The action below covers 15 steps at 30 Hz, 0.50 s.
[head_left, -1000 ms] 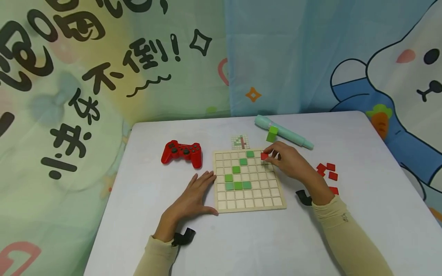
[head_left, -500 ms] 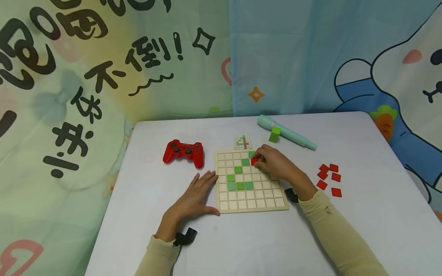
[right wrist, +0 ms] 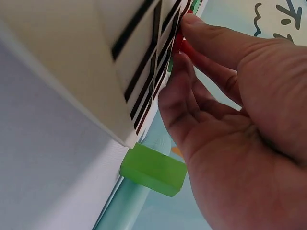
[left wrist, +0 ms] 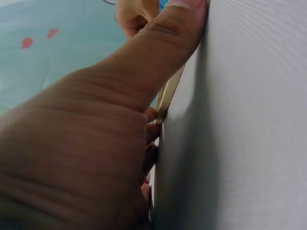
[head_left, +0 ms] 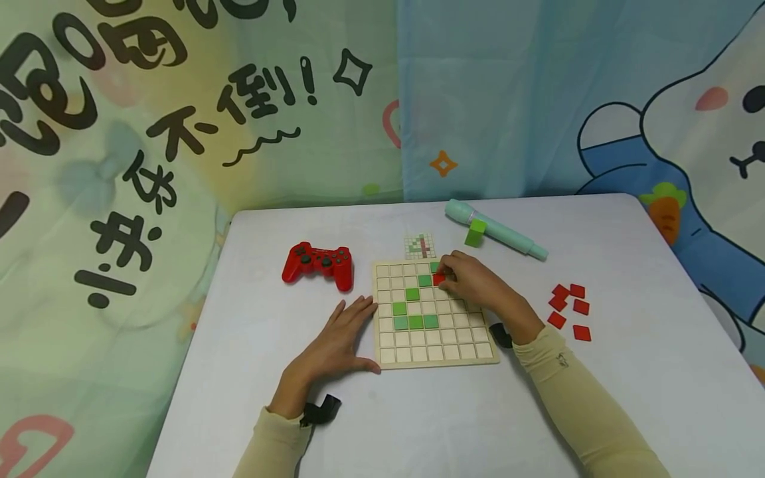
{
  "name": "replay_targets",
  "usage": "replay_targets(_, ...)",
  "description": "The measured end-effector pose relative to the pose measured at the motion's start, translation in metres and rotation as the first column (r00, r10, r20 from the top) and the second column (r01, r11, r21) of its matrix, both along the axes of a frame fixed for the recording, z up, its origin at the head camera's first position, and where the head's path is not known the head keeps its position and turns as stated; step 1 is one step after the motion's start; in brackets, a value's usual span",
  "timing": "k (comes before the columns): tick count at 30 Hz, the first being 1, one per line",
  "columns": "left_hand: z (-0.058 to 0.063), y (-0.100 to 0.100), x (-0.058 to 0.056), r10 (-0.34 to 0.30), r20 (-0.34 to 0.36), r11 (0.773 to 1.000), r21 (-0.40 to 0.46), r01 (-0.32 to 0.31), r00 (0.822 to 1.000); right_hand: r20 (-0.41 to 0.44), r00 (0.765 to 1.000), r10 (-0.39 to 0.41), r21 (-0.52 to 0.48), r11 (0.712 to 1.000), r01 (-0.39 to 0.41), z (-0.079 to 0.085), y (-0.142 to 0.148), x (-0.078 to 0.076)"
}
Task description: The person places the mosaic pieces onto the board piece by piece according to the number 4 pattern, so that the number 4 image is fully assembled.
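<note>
Pinching a red tile (head_left: 439, 279) between thumb and fingers of the right hand (head_left: 475, 280), at the second row from the far side of the board (head_left: 418, 354). Just right of a green tile (head_left: 425, 281). Hard to tell if all the way down in its square. Touching the board's left side with the left hand (head_left: 337, 342), fingers spread, thumb at the near left corner. In the squares, seven green tiles (head_left: 416, 322): four in a slant from far to near left, then three in a row, nearer. On the table (head_left: 382, 425) to the right, six loose tiles (head_left: 581, 307), all red. Past the board, a small card (head_left: 420, 246), and a green block (head_left: 475, 234) beside a tube (head_left: 508, 237). To the left, a red gamepad (head_left: 318, 262).
</note>
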<state>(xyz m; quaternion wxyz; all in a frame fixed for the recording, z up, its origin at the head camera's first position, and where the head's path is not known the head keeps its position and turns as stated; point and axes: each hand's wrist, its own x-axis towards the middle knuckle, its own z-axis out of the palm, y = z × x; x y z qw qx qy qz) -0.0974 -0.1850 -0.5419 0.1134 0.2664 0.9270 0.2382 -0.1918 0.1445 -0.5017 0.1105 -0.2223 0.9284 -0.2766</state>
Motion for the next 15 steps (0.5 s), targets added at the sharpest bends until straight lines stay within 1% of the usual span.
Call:
replay_targets(5, 0.000, 0.001, 0.001, -0.002, 0.008, 1.000, -0.014, 0.002, 1.000, 0.037, 0.999, -0.023, -0.034, 0.999, 0.024, 0.002, 0.006, 0.004)
replay_targets(8, -0.001, 0.001, 0.001, 0.002, 0.011, 1.000, -0.017, -0.002, 1.000, 0.038, 0.997, -0.064, -0.045, 0.997, 0.065, 0.010, 0.015, 0.013)
replay_targets(10, -0.001, 0.002, 0.001, 0.005, 0.010, 1.000, -0.019, -0.005, 1.000, 0.026, 0.994, -0.108, -0.049, 0.993, 0.110, 0.018, 0.025, 0.022)
replay_targets(12, 0.000, 0.002, 0.001, 0.007, 0.008, 1.000, -0.018, -0.006, 1.000, 0.002, 0.986, -0.164, -0.074, 0.984, 0.163, 0.027, 0.040, 0.035)
replay_targets(14, 0.000, 0.002, 0.001, 0.006, 0.005, 1.000, -0.019, -0.006, 1.000, -0.045, 0.972, -0.230, -0.117, 0.968, 0.223, 0.034, 0.060, 0.051)
replay_targets(15, 0.000, 0.002, 0.001, 0.006, 0.005, 1.000, -0.019, -0.006, 1.000, -0.077, 0.961, -0.267, -0.135, 0.957, 0.255, 0.036, 0.072, 0.060)
